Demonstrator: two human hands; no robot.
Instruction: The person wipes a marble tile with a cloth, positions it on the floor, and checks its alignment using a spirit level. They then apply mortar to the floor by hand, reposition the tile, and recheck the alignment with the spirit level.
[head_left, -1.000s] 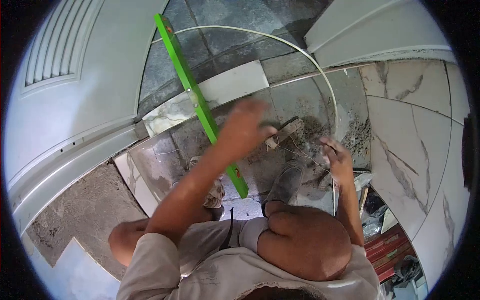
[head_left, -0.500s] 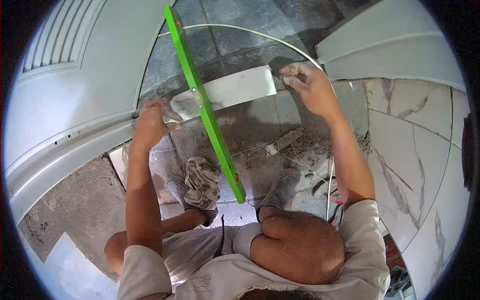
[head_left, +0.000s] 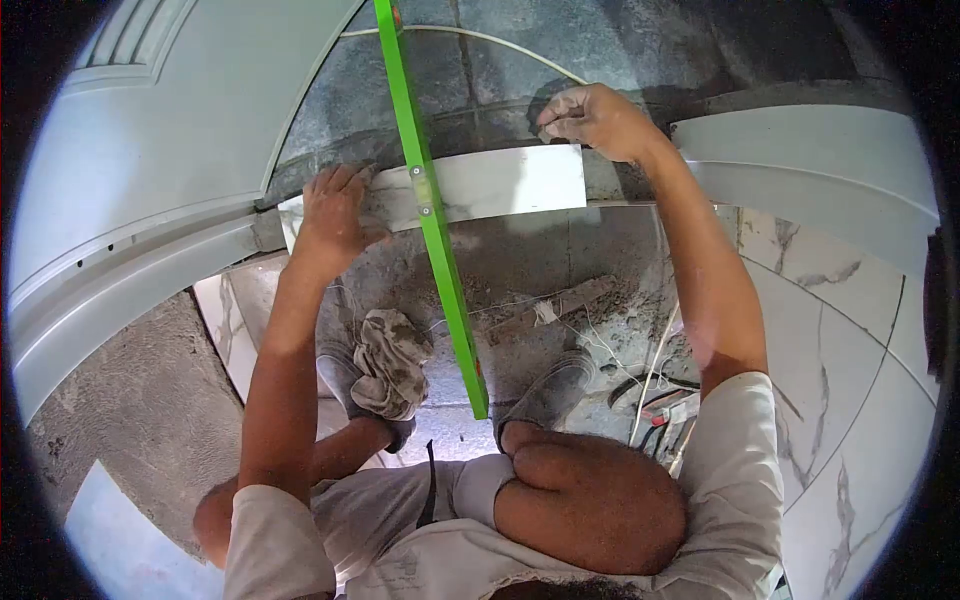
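A white marbled tile strip [head_left: 535, 180] lies across the doorway floor. Over its left part rests my left hand [head_left: 338, 212], fingers laid toward the far edge and the thumb spread off to the right. A green spirit level [head_left: 447, 268] crosses the strip, its near end pointing toward my feet. Just beyond the strip's right end, my right hand [head_left: 598, 122] is raised slightly with thumb and fingers pinched together. Whatever may be between those fingertips is too small to make out.
A crumpled dirty cloth [head_left: 391, 362] lies by my left shoe. Beyond the strip, a white cable [head_left: 500, 42] curves over grey floor tiles. A white door [head_left: 190, 130] stands at left, marbled tiles [head_left: 830, 350] at right. Cables and red-handled items [head_left: 665, 412] lie near my right knee.
My right hand has drawn its fingers closer together near the strip's right end. My left hand lies further over the strip. The whole view has shifted slightly with my head.
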